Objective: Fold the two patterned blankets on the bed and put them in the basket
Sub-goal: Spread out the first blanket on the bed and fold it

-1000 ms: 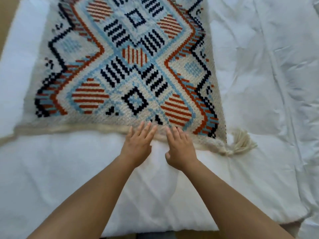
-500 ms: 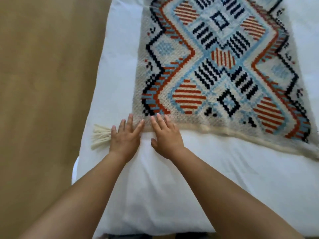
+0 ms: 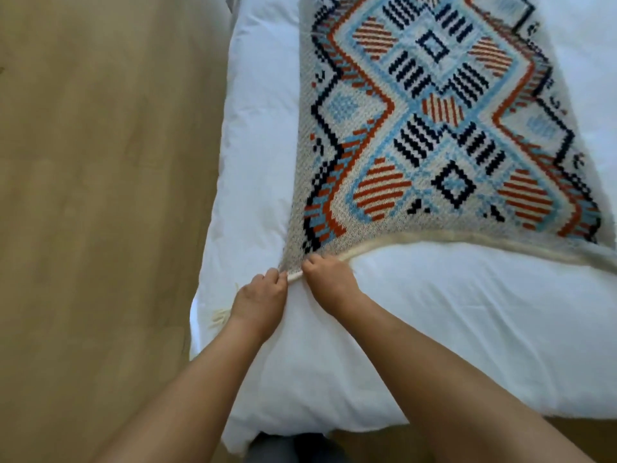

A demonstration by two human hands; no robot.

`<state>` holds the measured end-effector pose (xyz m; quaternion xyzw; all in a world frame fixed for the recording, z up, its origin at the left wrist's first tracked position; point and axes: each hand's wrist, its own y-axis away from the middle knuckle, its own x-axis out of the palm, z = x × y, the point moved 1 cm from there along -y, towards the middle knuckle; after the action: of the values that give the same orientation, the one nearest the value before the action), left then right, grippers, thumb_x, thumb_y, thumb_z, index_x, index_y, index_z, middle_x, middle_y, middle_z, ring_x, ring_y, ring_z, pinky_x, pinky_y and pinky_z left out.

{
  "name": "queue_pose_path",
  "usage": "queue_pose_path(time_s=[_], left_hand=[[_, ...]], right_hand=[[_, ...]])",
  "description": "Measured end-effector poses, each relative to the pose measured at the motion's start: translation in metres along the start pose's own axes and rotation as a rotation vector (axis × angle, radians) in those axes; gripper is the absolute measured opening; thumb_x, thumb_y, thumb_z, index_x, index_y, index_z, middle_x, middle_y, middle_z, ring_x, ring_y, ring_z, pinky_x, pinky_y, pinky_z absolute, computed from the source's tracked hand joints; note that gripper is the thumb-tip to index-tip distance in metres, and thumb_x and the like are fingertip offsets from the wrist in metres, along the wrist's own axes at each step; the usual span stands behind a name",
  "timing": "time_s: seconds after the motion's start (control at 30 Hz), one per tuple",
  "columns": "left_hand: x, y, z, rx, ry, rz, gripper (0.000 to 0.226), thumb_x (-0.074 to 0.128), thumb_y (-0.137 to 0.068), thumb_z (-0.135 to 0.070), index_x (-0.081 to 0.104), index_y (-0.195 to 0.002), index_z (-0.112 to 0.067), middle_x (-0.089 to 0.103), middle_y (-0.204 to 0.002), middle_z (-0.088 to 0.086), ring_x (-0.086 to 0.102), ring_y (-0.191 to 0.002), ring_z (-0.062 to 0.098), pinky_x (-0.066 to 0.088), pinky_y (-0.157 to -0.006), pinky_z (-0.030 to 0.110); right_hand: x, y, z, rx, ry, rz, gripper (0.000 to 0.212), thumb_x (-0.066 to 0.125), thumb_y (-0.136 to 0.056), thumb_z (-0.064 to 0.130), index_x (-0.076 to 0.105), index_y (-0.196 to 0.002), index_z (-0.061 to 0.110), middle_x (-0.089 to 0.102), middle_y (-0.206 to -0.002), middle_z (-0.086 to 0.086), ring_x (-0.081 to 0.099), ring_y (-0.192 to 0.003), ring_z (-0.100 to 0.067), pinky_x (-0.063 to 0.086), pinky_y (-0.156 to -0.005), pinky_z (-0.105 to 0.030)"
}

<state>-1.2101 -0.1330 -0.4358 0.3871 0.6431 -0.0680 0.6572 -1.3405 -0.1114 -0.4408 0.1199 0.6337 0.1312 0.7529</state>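
A knitted patterned blanket (image 3: pixel 434 128) with orange, blue and black diamond shapes lies spread on the white bed (image 3: pixel 434 329). Its cream border runs along the near edge. My left hand (image 3: pixel 258 300) and my right hand (image 3: pixel 329 279) are side by side at the blanket's near left corner, both with fingers closed on the cream edge. The corner is pulled toward me into a point. A cream tassel (image 3: pixel 218 317) pokes out to the left of my left wrist. Only one blanket is in view, and no basket shows.
A tan floor (image 3: pixel 100 195) fills the left side beside the bed's left edge. White bedding (image 3: pixel 260 128) borders the blanket on the left and near sides. Something dark (image 3: pixel 287 449) shows below the bed's near edge.
Both hands slid from the blanket's near middle to its near left corner. They lay flat with fingers spread before; now the fingers have closed on the edge and drawn the corner toward me.
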Motion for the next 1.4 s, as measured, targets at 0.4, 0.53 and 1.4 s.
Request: queue_pose_path(time_s=[0.4,0.53,1.4], left_hand=[[-0.026,-0.036,0.002,0.093,0.022,-0.062,0.023,0.047,-0.094,-0.018,0.045,-0.115,-0.012,0.054,-0.108,0.008,0.059,-0.093,0.030,0.044,-0.065,0.036],[-0.040,-0.058,0.033,0.230,-0.046,-0.056,0.018,0.043,-0.088,-0.002,0.049,-0.103,-0.010,0.052,-0.101,0.008,0.058,-0.088,0.029,0.036,-0.059,0.033],[-0.230,-0.329,0.116,0.769,-0.126,-0.099,0.013,0.038,-0.098,-0.023,0.047,-0.099,-0.014,0.058,-0.094,0.005,0.059,-0.079,0.030,0.031,-0.051,0.033]], right_hand=[[0.007,0.011,0.004,0.467,-0.254,-0.111,0.035,0.046,-0.090,0.022,0.048,-0.120,0.004,0.051,-0.121,-0.014,0.047,-0.110,-0.031,0.042,-0.086,-0.039],[0.009,-0.007,0.008,0.803,-0.572,-0.174,0.035,0.033,-0.097,0.028,0.054,-0.114,0.004,0.054,-0.119,-0.015,0.047,-0.107,-0.029,0.039,-0.089,-0.039],[-0.165,-0.239,-0.084,1.775,-1.727,-1.270,0.045,0.062,-0.085,0.018,0.048,-0.125,0.006,0.058,-0.088,-0.002,0.055,-0.066,-0.014,0.042,-0.050,-0.027]])
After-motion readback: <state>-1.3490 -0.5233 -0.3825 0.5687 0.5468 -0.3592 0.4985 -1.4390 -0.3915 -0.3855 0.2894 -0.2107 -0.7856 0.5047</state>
